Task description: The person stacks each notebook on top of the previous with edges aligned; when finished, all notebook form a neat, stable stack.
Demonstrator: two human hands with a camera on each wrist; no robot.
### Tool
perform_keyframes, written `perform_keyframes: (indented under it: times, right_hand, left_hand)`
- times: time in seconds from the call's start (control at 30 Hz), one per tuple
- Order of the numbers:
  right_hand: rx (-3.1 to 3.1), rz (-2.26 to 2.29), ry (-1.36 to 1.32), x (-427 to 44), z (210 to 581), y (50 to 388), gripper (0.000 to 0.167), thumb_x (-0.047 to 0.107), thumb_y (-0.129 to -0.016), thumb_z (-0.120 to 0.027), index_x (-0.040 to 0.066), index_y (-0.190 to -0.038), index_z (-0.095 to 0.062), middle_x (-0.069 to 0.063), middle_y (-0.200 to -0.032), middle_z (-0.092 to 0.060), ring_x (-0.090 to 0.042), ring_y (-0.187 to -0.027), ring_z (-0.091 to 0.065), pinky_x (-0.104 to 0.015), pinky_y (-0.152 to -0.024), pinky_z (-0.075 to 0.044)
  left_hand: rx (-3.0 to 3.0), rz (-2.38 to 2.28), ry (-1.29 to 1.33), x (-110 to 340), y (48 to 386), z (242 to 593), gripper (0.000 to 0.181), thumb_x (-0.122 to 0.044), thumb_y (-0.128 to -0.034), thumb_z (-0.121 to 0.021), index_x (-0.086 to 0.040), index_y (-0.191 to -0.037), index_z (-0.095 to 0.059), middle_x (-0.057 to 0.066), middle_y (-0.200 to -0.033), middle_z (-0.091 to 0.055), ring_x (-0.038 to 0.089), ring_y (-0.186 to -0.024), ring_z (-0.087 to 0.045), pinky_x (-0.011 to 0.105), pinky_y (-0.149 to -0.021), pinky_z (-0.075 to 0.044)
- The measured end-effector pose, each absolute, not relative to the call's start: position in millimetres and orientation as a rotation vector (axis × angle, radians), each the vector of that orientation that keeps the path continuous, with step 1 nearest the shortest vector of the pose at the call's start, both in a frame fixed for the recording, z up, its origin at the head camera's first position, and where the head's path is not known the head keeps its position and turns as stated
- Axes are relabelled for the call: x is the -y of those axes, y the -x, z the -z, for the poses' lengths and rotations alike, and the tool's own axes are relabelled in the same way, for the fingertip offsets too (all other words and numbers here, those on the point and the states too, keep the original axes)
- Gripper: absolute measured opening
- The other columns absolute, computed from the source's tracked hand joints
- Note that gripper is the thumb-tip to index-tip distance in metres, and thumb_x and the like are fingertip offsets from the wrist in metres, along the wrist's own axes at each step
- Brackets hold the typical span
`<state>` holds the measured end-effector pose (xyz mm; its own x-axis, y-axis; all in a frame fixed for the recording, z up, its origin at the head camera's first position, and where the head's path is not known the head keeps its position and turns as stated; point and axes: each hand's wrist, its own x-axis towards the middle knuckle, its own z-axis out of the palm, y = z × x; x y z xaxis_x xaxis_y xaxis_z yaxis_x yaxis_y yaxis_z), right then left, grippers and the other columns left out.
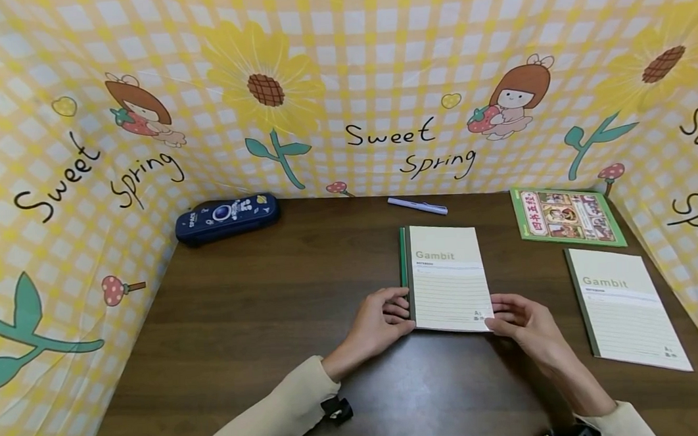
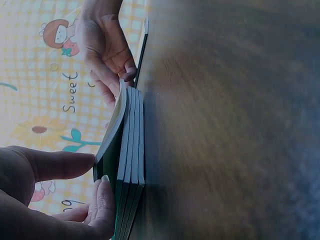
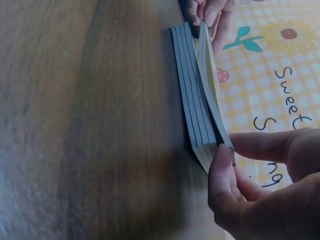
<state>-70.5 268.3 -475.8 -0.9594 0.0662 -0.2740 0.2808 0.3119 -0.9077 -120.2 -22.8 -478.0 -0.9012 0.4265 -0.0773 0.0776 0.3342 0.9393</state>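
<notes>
A cream "Gambit" notebook (image 1: 447, 288) with a dark spine lies uppermost over a stack of several notebooks (image 2: 129, 145), a green spine (image 1: 403, 261) showing at its left. My left hand (image 1: 384, 318) pinches the top notebook's spine edge near the lower corner, thumb above and fingers beneath. At the opposite edge, my right hand (image 1: 526, 327) pinches the lower right corner the same way. Both wrist views show this notebook bowed and lifted slightly off the stack (image 3: 192, 95) at the held ends. What lies under the stack is hidden.
Another "Gambit" notebook (image 1: 626, 309) lies right of my right hand, with a green picture book (image 1: 568, 216) behind it. A lilac pen (image 1: 417, 206) and a navy pencil case (image 1: 227, 218) rest along the back. Checked yellow cloth (image 1: 329, 61) walls the wooden table (image 1: 241, 316).
</notes>
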Motion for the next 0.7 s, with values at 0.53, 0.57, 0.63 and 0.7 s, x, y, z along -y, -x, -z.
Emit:
perform_keyframes:
  times: [0.53, 0.57, 0.63, 0.7]
  right_hand:
    - [-2.550, 1.574, -0.253, -262.3, 477.7, 71.7, 0.050, 0.010, -0.090, -0.082, -0.004, -0.135, -0.064, -0.021, -0.116, -0.072, 0.000, -0.085, -0.066, -0.022, -0.067, -0.056]
    - [-2.560, 1.569, -0.251, -262.0, 477.8, 71.6, 0.050, 0.010, -0.090, -0.082, -0.004, -0.135, -0.064, -0.021, -0.115, -0.072, 0.000, -0.084, -0.066, -0.022, -0.066, -0.056]
    - [-2.577, 1.562, -0.247, -261.2, 477.8, 71.8, 0.049, 0.009, -0.091, -0.081, -0.004, -0.135, -0.065, -0.021, -0.114, -0.072, 0.000, -0.084, -0.066, -0.022, -0.066, -0.057]
    - [-2.586, 1.562, -0.245, -260.4, 477.5, 72.2, 0.049, 0.008, -0.091, -0.080, -0.005, -0.135, -0.064, -0.022, -0.114, -0.072, 0.000, -0.083, -0.066, -0.022, -0.067, -0.059]
  left_hand:
    - [-2.317, -1.578, -0.434, 30.2, 122.2, 487.2, 0.060, -0.003, -0.0848, -0.084, 0.004, -0.140, -0.061, 0.019, -0.115, -0.067, 0.028, -0.101, -0.072, 0.024, -0.083, -0.061]
    - [-2.317, -1.580, -0.433, 30.2, 122.3, 487.7, 0.060, -0.003, -0.0846, -0.084, 0.005, -0.139, -0.061, 0.019, -0.115, -0.067, 0.028, -0.100, -0.072, 0.023, -0.083, -0.061]
    - [-2.314, -1.588, -0.433, 30.2, 122.6, 488.2, 0.060, -0.003, -0.0839, -0.085, 0.005, -0.139, -0.061, 0.020, -0.115, -0.066, 0.028, -0.100, -0.072, 0.023, -0.083, -0.061]
    - [-2.316, -1.589, -0.434, 30.0, 123.1, 488.5, 0.061, -0.002, -0.0834, -0.085, 0.005, -0.139, -0.061, 0.020, -0.115, -0.066, 0.027, -0.099, -0.072, 0.024, -0.083, -0.061]
